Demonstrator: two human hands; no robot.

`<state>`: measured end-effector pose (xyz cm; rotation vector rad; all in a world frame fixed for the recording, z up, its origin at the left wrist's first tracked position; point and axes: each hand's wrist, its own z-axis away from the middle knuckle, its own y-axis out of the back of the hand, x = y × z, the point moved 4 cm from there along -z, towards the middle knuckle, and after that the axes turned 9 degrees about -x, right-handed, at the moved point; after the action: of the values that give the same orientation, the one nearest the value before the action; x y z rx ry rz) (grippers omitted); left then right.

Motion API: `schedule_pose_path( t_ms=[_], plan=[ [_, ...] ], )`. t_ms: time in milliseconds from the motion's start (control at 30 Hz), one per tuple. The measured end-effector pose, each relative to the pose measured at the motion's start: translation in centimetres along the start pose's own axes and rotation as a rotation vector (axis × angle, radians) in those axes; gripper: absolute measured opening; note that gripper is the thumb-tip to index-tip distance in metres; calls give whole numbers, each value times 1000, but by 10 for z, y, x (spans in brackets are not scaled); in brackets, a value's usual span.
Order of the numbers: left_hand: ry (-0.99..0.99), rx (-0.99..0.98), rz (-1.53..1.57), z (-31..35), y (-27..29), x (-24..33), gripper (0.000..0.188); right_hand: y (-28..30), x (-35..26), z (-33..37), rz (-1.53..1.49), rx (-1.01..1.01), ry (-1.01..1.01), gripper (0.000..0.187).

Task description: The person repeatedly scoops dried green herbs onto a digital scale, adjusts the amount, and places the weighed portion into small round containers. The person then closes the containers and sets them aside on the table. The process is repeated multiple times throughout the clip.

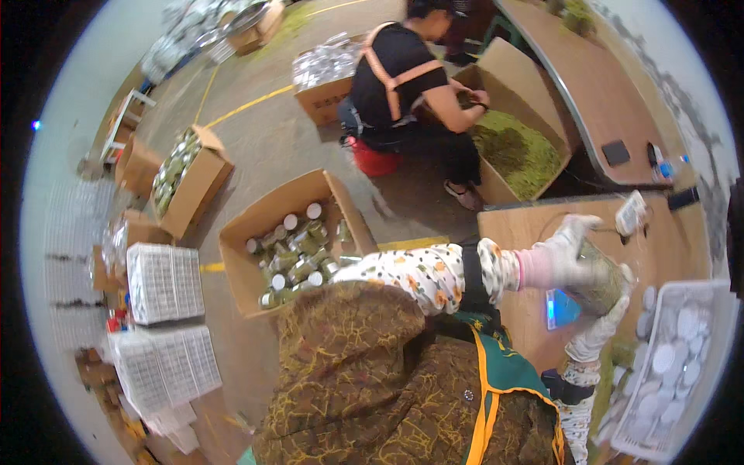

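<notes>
A clear jar (595,280) packed with green dried plant matter is between my two white-gloved hands, above the wooden table. On its far left side, my left hand (567,252) is closed around it, slightly smeared by motion. My right hand (608,319) grips it from the near right, its fingers along the side. Just below the left hand, a small device with a glowing blue face (562,308) lies on the table (527,225), partly covered by the jar. Glare and blur hide whether a lid is on the jar.
A white basket (659,310) of round white lids stands at the right. Filled jars lie in a cardboard box (353,205) at the left. A seated co-worker (395,77) reaches into a large box (558,139) of green plant matter. White crates (167,283) stand farther left.
</notes>
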<state>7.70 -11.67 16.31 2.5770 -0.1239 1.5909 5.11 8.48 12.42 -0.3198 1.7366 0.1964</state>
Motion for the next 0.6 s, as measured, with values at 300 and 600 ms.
schedule_pose_path(
  t_ms=[300,600],
  plan=[
    [272,49,-403,67,63,25,72,-91,26,1,-517,-111,-353,60],
    [436,3,-758,149,129,-2,64,-119,53,7,35,-751,-561,65]
  ],
)
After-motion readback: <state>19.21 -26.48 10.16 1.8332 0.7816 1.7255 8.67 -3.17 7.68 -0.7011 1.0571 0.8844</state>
